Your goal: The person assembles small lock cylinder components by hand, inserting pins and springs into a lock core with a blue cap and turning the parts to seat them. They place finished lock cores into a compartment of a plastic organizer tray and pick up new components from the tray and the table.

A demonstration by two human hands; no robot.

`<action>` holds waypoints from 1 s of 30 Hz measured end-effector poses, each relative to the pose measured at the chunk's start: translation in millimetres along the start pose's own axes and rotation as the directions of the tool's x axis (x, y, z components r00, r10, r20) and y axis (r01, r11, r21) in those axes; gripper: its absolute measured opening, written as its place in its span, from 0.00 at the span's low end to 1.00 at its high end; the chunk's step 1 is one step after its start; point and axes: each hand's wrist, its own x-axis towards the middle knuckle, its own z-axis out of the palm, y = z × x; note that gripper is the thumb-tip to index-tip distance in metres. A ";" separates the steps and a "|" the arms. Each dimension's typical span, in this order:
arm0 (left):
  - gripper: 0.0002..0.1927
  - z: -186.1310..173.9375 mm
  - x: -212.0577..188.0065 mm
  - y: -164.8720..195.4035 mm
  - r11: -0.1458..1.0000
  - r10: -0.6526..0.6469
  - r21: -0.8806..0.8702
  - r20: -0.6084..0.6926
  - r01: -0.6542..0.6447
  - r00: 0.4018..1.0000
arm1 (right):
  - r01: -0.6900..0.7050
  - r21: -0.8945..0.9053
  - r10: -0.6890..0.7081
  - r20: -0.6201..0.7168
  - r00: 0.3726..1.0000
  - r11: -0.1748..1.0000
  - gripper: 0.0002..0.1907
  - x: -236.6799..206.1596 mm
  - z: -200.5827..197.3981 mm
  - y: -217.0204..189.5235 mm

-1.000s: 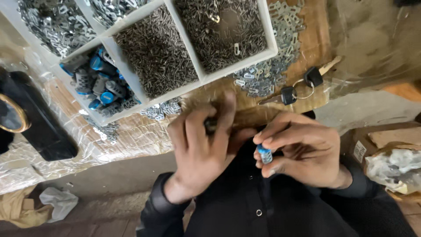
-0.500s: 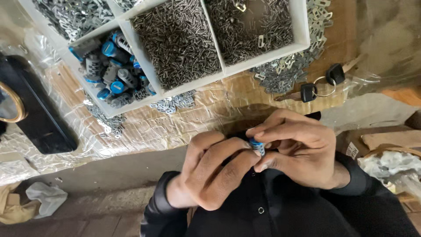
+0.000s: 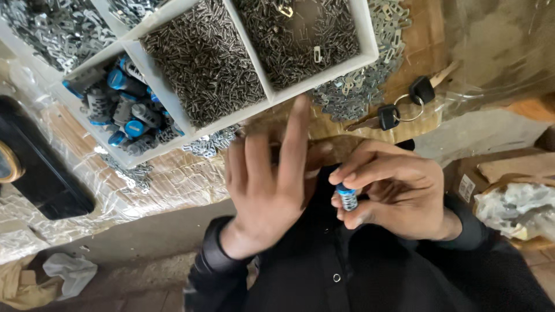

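Note:
My right hand point(image 3: 393, 193) pinches a small grey cylinder with a blue cap point(image 3: 347, 196) between thumb and fingers, close to my chest. My left hand point(image 3: 269, 185) is raised beside it with its fingers spread and pointing up toward the tray, holding nothing that I can see. Above both hands lies a white divided tray point(image 3: 173, 110). Its compartments hold small dark screws point(image 3: 202, 63), more screws with a few metal clips point(image 3: 295, 34), and several blue-capped cylinders point(image 3: 124, 112) like the one I hold.
Loose metal clips point(image 3: 352, 86) lie heaped under the tray's right edge. Two black-headed keys on a ring point(image 3: 404, 104) rest on the cardboard-covered bench. A black flat object point(image 3: 40, 173) sits at the left. A box with crumpled plastic point(image 3: 514, 208) stands at the right.
My left hand has come off the cylinder and opened, its fingers now stretched upward. My right hand keeps the cylinder and has shifted slightly right. The view has tilted a little toward the tray.

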 end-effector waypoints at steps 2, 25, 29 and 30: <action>0.21 -2.8 7.6 1.1 0.992 -0.014 0.129 0.016 0.012 1.000 | -0.007 -0.146 0.007 0.000 1.000 0.989 0.17 -6.3 -5.7 -8.9; 0.21 -11.9 -34.0 -17.5 0.979 0.193 -0.076 0.057 -0.188 0.980 | 0.095 -0.103 -0.083 0.119 0.989 0.990 0.16 0.9 -0.1 -11.0; 0.14 -11.6 -66.2 -21.7 0.926 -0.139 -0.360 -0.041 0.115 0.989 | 0.040 -0.077 -0.034 0.075 0.997 0.996 0.17 8.8 8.4 -3.6; 0.13 -8.5 -69.9 -20.8 0.872 -0.107 -0.484 -0.039 0.075 0.994 | 0.042 -0.077 -0.037 0.060 0.997 0.996 0.17 10.7 11.6 -1.5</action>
